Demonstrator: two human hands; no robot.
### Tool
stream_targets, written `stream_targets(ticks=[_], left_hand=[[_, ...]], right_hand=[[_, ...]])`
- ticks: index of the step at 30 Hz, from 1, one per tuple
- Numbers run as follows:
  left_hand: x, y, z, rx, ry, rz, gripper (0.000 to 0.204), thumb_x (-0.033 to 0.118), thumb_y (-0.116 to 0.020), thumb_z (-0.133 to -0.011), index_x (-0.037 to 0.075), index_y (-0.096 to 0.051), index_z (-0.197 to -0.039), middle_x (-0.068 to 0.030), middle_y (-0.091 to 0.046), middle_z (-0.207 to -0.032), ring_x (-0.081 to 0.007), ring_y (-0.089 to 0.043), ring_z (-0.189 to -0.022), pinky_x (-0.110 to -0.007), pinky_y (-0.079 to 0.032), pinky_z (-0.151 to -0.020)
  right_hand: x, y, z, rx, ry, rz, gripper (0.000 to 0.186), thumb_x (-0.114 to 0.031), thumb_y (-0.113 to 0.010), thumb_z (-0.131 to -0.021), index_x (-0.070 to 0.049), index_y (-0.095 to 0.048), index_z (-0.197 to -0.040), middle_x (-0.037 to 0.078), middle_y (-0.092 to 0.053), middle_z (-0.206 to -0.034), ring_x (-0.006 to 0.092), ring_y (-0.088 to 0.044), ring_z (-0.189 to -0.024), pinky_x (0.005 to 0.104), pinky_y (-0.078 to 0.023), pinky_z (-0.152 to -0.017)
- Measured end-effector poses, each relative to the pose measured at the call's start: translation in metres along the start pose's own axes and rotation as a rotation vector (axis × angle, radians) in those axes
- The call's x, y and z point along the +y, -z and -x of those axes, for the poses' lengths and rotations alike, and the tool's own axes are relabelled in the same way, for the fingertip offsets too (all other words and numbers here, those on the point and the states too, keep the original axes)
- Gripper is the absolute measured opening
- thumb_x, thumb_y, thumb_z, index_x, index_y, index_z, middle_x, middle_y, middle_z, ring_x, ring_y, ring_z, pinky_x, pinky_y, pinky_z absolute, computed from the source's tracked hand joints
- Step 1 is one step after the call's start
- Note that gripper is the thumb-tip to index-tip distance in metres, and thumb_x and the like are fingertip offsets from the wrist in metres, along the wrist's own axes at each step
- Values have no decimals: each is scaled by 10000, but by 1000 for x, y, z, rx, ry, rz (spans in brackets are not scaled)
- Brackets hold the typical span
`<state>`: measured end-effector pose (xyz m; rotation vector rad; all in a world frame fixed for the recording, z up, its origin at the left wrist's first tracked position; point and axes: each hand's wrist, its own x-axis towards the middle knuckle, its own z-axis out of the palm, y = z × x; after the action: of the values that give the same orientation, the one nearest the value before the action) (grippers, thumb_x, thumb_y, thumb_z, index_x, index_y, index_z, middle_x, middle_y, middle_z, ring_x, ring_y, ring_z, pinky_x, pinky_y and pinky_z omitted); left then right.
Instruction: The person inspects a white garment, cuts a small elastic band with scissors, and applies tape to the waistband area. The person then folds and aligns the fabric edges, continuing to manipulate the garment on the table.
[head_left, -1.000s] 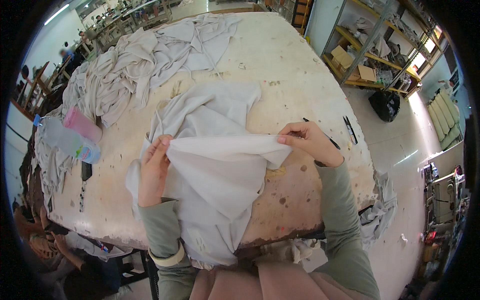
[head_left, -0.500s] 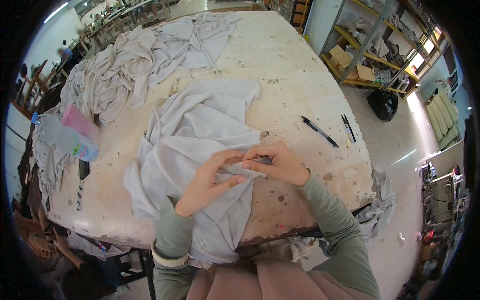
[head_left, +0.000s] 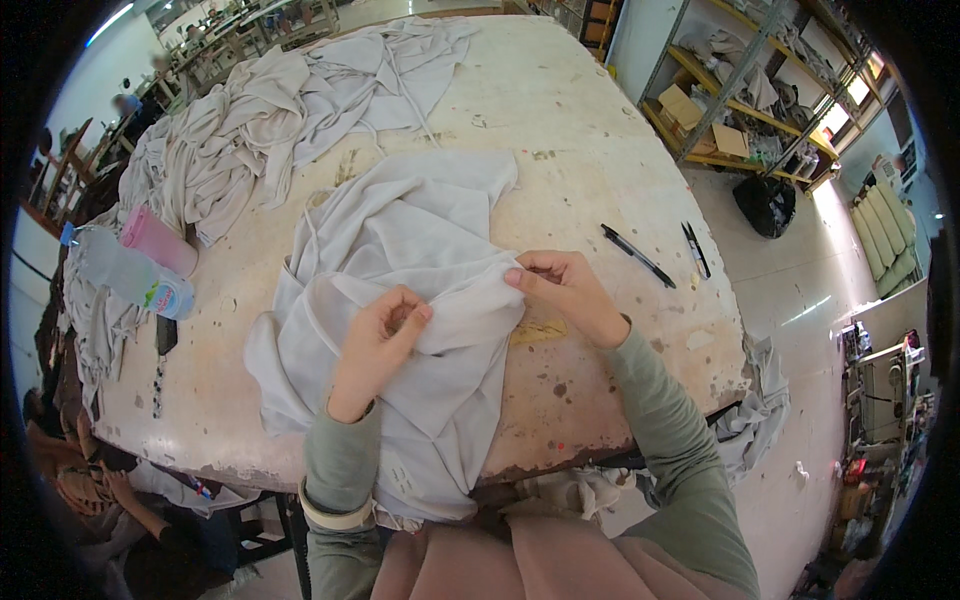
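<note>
A pale grey piece of fabric lies rumpled in front of me and hangs over the near table edge. My left hand is curled on it left of centre, fingertips pinching the cloth. To its right, my right hand grips the fabric's edge between thumb and fingers. Beyond that hand lie a black pen and a second slim black tool, perhaps thread snips.
A pale worktable holds a heap of grey fabric, a water bottle, a pink tumbler and a dark object on a strap. Shelving stands right. Another person's arm shows lower left.
My hands first held an edge stretched wide, came together low over the cloth, and are now apart again, the right higher and both farther forward. The stretched edge has dropped into folds.
</note>
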<state>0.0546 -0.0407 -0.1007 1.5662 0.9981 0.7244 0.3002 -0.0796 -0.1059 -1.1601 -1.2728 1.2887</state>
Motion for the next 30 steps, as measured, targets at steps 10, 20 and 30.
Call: stream_targets(ticks=[10,20,30], left_hand=[[1,-19,7,60,-108,218,141,170,-600,-916,44,-614,-979,-1,-608,-916,-63,-505,-870,-219,-404,-799],[13,5,5,403,-313,466,153,211,-520,-971,59,-530,-991,16,-542,-889,-42,-477,-766,-192,-409,-720],[8,11,1,342,-211,532,146,178,-581,-933,46,-536,-976,1,-546,-809,-78,-506,-673,-233,-462,-588]], right_hand=[[9,-27,9,-39,403,562,214,-220,-662,-862,-11,-667,-908,55,-627,-783,109,-547,-723,260,-428,-643],[-14,9,2,-3,362,475,208,-244,-623,-878,-39,-663,-886,92,-651,-821,209,-592,-869,332,-432,-806],[-16,6,6,46,557,527,147,-161,-688,-804,-67,-621,-895,64,-592,-864,230,-569,-795,327,-424,-755]])
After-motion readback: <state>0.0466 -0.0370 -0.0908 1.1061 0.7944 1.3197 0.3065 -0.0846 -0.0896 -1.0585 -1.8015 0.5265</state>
